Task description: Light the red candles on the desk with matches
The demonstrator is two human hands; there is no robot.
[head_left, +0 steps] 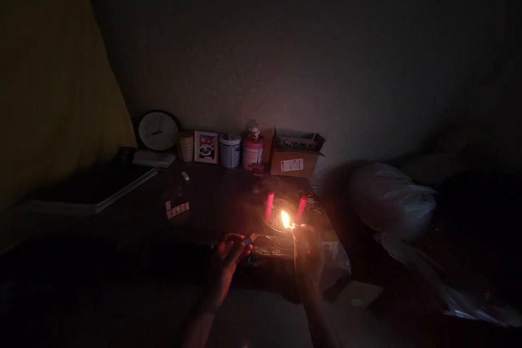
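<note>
My left hand (229, 254) is closed round a small matchbox (250, 239), held low near the table's front edge. A burning match (285, 220) is pinched in the fingers of my right hand (309, 253), its bright flame pointing up and to the left. Just beyond the flame stand two red candles, the left one (269, 206) upright and the right one (301, 208) leaning a little. No flame shows on either candle. They appear to rest on a round, clear dish (264, 221). Dim light and glare blur the right hand's outline.
Along the wall stand a clock (158, 130), a framed panda picture (206, 147), a white tin (230, 150), a pink tin (253, 153) and an open cardboard box (293, 163). Several small boxes (178, 210) lie at left. A plastic bag (391, 196) bulges at right.
</note>
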